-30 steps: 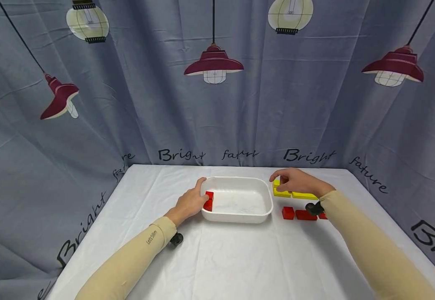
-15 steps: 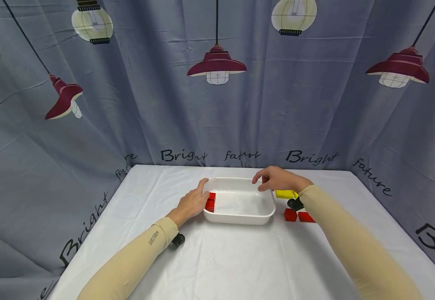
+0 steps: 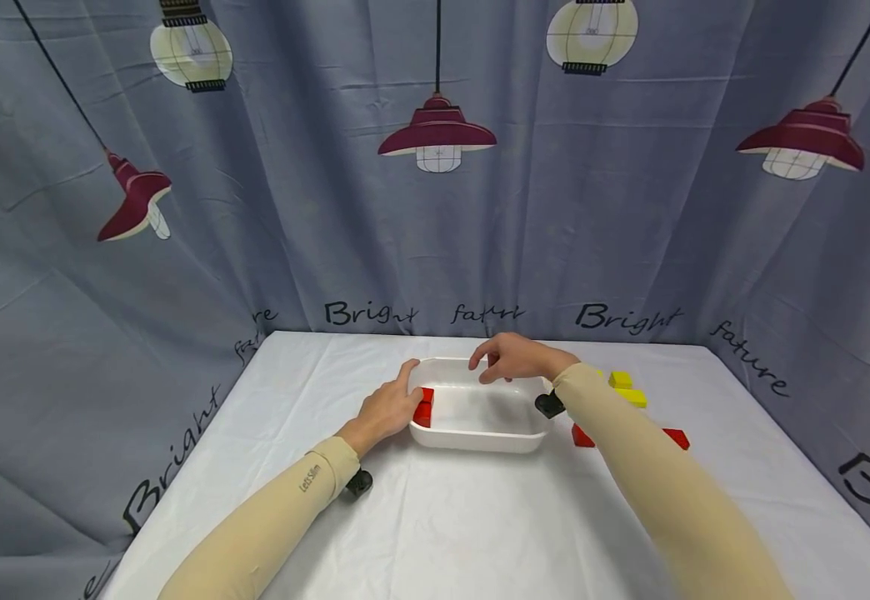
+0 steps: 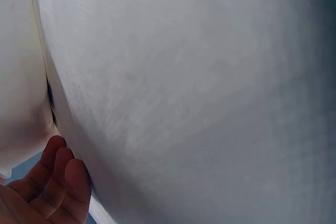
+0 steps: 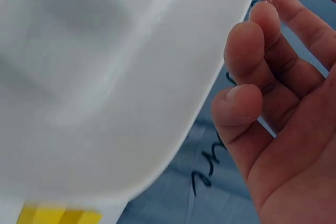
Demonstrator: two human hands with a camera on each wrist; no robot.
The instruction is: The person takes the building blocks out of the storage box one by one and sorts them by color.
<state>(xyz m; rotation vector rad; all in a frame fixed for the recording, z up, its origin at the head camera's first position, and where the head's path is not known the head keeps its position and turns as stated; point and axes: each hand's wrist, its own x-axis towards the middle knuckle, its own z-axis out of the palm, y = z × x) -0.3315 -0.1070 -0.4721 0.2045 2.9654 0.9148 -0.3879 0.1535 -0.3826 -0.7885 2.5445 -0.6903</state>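
A white rectangular plastic basin (image 3: 480, 440) stands on the table, with red blocks (image 3: 423, 414) against its inner left wall. My left hand (image 3: 386, 411) holds the basin's left rim, the thumb on the inner side by the red blocks. In the left wrist view, curled fingers (image 4: 77, 181) lie against the basin's outer wall. Over the basin's far right part hovers my right hand (image 3: 516, 357), its fingers loosely bent. The right wrist view shows nothing between that hand's thumb and fingers (image 5: 244, 51).
Right of the basin lie yellow blocks (image 3: 632, 397) and, nearer, red blocks (image 3: 677, 438), partly hidden by the right sleeve (image 3: 630, 450). A white cloth (image 3: 465, 525) covers the table. Behind hangs a grey-blue curtain (image 3: 292, 208) printed with lamps.
My right hand has moved left, from above the yellow blocks to over the basin. The left hand keeps its hold on the rim. The whole view has shifted slightly.
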